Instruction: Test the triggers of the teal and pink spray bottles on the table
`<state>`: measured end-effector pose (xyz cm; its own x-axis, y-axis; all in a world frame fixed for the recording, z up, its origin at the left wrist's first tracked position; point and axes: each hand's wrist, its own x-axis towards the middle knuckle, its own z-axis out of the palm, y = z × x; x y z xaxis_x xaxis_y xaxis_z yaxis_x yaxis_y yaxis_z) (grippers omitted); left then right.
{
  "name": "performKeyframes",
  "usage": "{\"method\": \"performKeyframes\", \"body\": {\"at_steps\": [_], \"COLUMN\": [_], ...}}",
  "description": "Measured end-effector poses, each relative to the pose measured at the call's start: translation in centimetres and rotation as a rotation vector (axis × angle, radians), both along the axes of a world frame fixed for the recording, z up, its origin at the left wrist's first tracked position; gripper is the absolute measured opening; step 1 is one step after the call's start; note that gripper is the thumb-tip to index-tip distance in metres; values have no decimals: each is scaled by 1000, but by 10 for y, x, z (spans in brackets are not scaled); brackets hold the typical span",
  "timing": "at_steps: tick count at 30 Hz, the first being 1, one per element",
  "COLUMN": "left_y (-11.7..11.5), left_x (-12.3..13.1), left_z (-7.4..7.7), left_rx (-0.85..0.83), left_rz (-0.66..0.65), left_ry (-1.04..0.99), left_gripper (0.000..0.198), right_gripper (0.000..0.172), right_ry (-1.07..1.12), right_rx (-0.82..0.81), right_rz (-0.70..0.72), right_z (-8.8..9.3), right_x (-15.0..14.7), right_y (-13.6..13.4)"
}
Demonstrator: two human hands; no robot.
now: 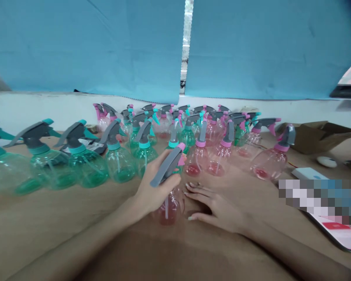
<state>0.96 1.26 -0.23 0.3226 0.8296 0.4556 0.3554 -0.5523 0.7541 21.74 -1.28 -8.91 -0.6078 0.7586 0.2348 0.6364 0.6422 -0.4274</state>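
At the near middle of our smooth brown table (pixel 84 212), our left hand (pixel 151 196) wraps around the neck and grey trigger head of a round-bellied, glossy, transparent pink plastic spray bottle (pixel 167 210); we cannot tell whether its base touches the tabletop. Just beside it, our right hand (pixel 220 207) is open, fingers spread, palm downward. Beyond, we see bulbous translucent green plastic bottles (pixel 120 166) with ribbed turquoise collars, more pink ones, and a creased brown cardboard box (pixel 312 136) at right.

Workroom, rows of spray bottles (pixel 187 136)
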Motion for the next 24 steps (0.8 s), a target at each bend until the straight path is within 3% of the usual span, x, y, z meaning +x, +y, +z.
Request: {"method": "performKeyframes", "body": {"at_steps": [8,14,24], "left_y": [-1,0,-2], "left_x": [2,0,4], "left_z": [-3,-7,0], "left_rx": [36,-12,0], "left_rz": [64,86,26], "left_ry": [-11,-6,-21], "left_gripper": [31,19,23], "right_gripper": [62,60,59], "right_ry": [-30,5,20], "right_rx": [-32,-30,-29], "right_rz": [-1,-1,-14], "right_z": [-1,-1,-3], "right_x": [1,1,1], "right_y": [1,1,0]}}
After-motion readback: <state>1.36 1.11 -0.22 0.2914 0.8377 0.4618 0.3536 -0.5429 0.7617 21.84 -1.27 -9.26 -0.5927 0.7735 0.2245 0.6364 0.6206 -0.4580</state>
